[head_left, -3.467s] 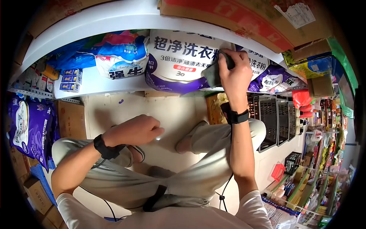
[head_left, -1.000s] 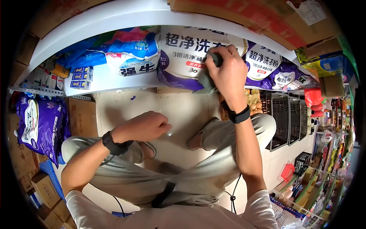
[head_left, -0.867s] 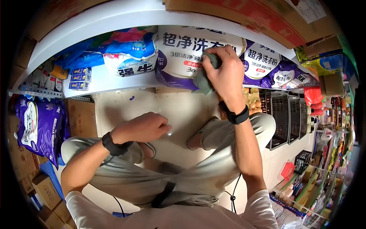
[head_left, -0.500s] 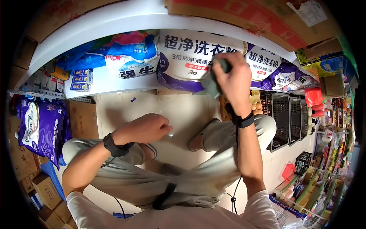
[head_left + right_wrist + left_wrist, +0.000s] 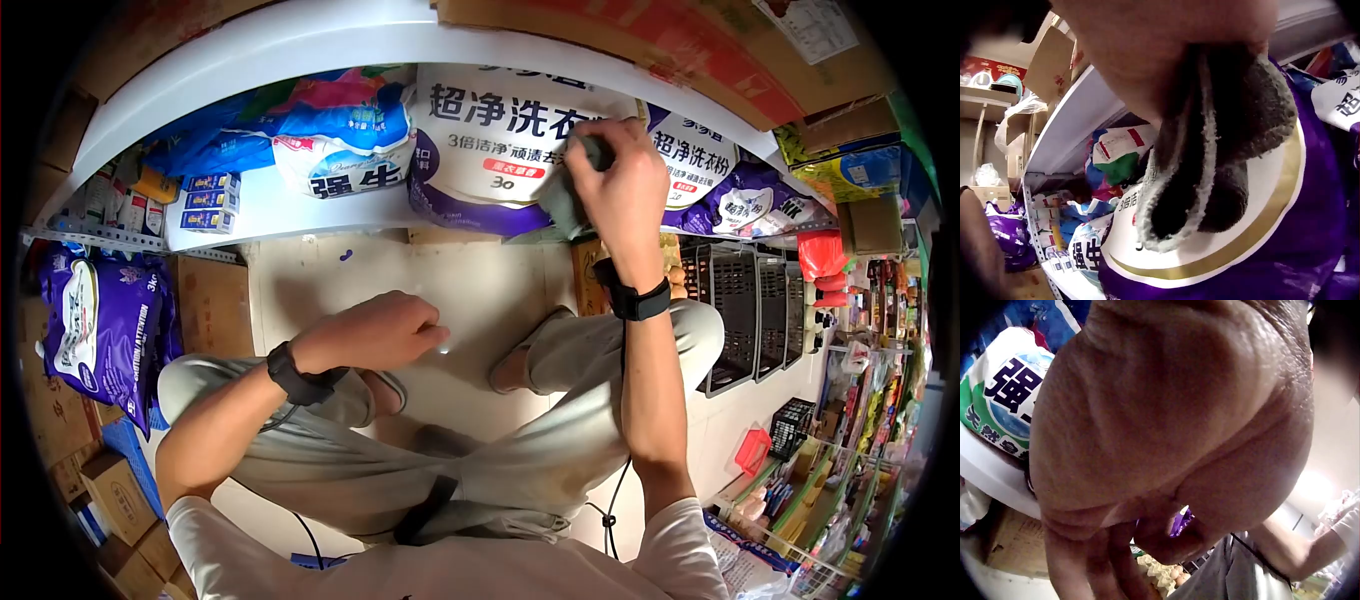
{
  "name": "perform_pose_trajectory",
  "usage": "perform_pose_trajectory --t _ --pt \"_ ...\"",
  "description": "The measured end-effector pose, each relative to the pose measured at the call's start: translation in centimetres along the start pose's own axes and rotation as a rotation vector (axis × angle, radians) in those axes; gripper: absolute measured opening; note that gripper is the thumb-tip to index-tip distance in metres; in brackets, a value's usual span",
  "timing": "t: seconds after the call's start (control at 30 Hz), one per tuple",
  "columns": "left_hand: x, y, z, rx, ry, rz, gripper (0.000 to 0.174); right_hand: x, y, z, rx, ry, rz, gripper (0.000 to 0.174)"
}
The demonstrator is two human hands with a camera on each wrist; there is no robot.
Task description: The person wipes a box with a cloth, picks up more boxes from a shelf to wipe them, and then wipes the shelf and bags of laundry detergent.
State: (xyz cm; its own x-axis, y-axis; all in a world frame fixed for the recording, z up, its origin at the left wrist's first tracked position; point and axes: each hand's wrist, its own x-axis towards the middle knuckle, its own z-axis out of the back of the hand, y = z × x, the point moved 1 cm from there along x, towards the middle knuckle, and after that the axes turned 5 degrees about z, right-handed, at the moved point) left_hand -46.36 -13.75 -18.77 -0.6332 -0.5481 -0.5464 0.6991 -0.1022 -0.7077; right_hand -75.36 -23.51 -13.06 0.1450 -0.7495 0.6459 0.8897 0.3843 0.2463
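In the head view my right hand grips a folded grey-green cloth against the lower right front of a big white and purple bag of washing powder on the shelf. Close up in the right wrist view, the thick cloth hangs in folds from the fingers over the bag's white label and gold band. My left hand hangs over the floor between the knees, fingers loosely curled and holding nothing. Its palm side fills much of the left wrist view.
A blue and white bag and small blue boxes stand left on the white shelf. More purple bags sit to the right. Below are black crates and eggs; a cardboard box lies on the upper shelf.
The right hand moves the cloth back and forth across the bag: left toward the middle a second ago, now back at the right side. The left hand stays nearly still.
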Motion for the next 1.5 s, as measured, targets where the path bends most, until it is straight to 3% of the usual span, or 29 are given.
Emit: perform_pose_trajectory --t 0.1,0.27,0.4,0.6,0.83,0.97,1.13,1.27,1.4,1.5 --pt "-0.2 -0.1 0.0 0.014 0.002 0.006 0.043 0.1 -0.6 0.3 -0.02 -0.082 -0.056 0.016" --pt "0.5 1.2 -0.9 0.048 -0.032 -0.06 0.042 0.2 1.9 -0.1 0.143 -0.043 0.029 0.016" --pt "0.2 -0.3 -0.2 0.032 0.038 0.025 0.041 0.5 3.4 -1.1 0.163 0.006 -0.007 0.018" --pt "0.8 0.2 -1.0 0.05 0.019 -0.032 0.041 2.7 4.2 -3.1 0.102 -0.044 0.098 0.018" --pt "0.4 -0.3 -0.7 0.079 0.028 0.003 0.041 3.6 5.6 -2.7 -0.151 0.152 0.126 0.016" --pt "-0.2 -0.6 -0.8 0.078 0.038 0.013 0.041 3.4 5.1 -3.3 -0.05 0.08 0.178 0.018" --pt "0.0 0.5 -1.7 0.074 0.013 -0.044 0.042 3.1 5.8 -2.7 -0.093 0.171 0.093 0.019" --pt "-0.4 0.4 -1.6 0.058 0.012 -0.023 0.044 2.3 4.7 -2.4 0.037 0.277 0.14 0.017" --pt "0.0 0.9 -2.0 0.077 0.013 -0.027 0.044 2.3 4.3 -2.6 -0.033 0.144 0.125 0.019" --pt "-0.2 1.3 -2.4 0.097 0.003 -0.076 0.044 3.4 2.3 -1.6 0.159 0.101 0.044 0.021"
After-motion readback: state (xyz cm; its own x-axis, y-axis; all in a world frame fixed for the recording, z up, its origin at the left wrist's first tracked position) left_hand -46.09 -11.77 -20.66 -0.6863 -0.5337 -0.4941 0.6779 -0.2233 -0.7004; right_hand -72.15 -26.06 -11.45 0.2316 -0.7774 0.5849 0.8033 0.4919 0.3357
